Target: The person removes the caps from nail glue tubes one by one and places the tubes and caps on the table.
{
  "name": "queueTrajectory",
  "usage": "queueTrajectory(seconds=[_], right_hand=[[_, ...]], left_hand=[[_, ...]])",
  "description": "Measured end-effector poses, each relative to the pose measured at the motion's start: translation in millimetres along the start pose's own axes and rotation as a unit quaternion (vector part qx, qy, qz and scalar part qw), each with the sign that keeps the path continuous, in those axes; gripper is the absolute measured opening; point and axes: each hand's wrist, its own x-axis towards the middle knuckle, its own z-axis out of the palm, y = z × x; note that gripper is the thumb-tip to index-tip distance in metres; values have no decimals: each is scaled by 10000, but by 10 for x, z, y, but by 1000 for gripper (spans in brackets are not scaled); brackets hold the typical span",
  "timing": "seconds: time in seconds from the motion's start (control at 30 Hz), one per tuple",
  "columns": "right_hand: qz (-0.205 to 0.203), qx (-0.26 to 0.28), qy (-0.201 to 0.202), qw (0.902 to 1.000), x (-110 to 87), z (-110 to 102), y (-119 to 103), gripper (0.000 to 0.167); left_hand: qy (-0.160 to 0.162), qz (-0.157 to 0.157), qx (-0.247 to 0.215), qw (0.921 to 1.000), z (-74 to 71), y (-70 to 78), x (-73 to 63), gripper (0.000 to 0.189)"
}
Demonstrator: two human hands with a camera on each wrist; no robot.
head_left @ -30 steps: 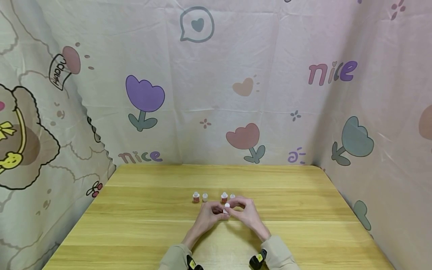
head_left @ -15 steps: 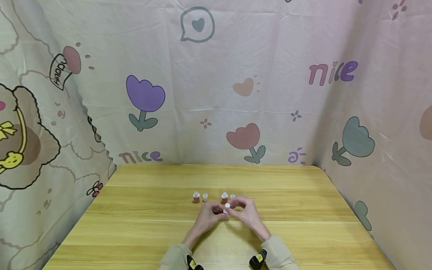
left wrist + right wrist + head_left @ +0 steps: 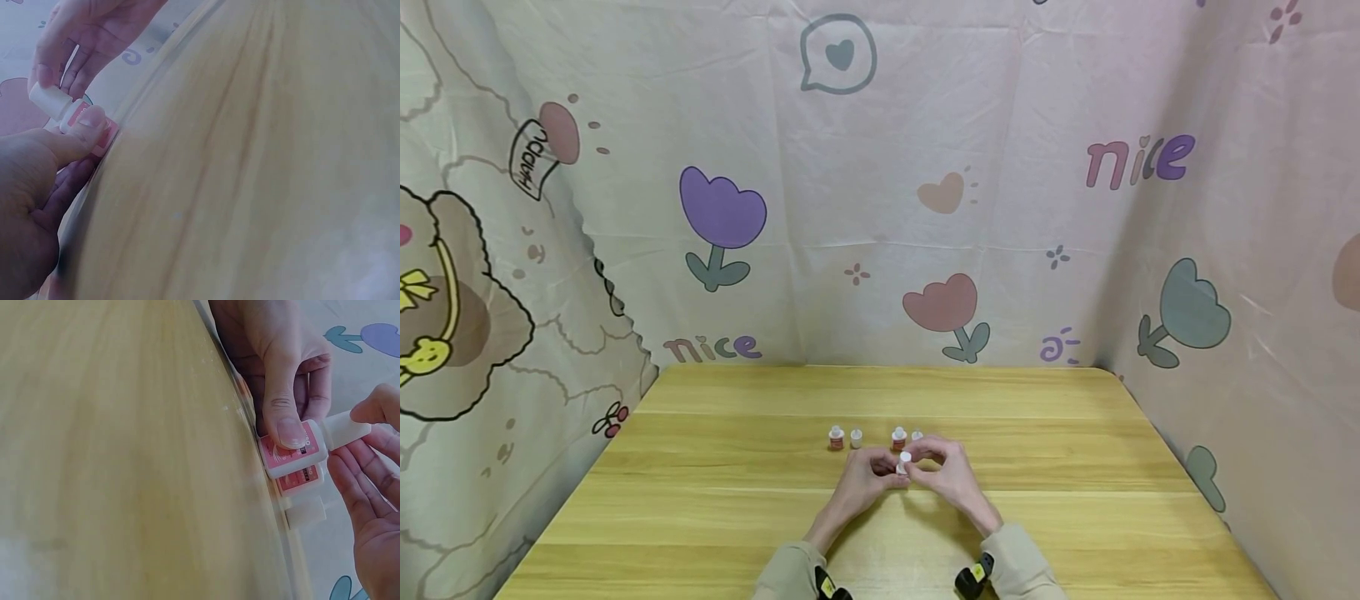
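In the middle of the wooden table (image 3: 737, 483), both hands meet at a small bottle (image 3: 294, 449) with a pink label and white shoulder. My left hand (image 3: 865, 483) holds its body, the thumb across the label. The bottle's white cap (image 3: 347, 429) is pinched between thumb and fingers of my right hand (image 3: 946, 475). Cap and bottle line up end to end; whether the cap is threaded on, I cannot tell. Just beyond stands a second pink-labelled bottle (image 3: 899, 438), with a loose white cap (image 3: 917, 436) beside it, partly hidden by the right hand.
Farther left on the table stand another small bottle (image 3: 837, 438) and its separate white cap (image 3: 856, 438). A patterned cloth (image 3: 850, 317) hangs behind the table's back edge and along both sides.
Both hands stay in the same place around the bottle. The white cap's tilt shifts slightly between the right fingers. The standing bottles and caps have not moved.
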Motion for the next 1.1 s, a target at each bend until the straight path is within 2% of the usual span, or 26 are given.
queueTrajectory(seconds=[0.13,0.33,0.43,0.57,0.67,0.87,1.1], right_hand=[[94,-75,-32,9999,0,-11,-12,15],[387,-317,142,9986,5,-7,-44,15],[502,-367,169,9979,5,-7,-170,14],[556,-394,159,9975,8,-5,-197,13],[558,-372,143,9976,11,1,-89,14],[494,-310,37,9983,11,0,-60,18],[376,12,-64,9993,6,-11,-25,20]], left_hand=[[-44,29,21,10000,-6,-12,5,12],[-40,-106,75,9999,-11,11,2,12],[21,-219,91,9997,2,50,-3,12],[1,-247,157,9996,6,52,-2,13],[-63,-179,133,9997,-2,15,0,13],[-68,-60,48,9999,-1,-9,2,13],[-104,-198,89,9997,-10,-6,11,13]])
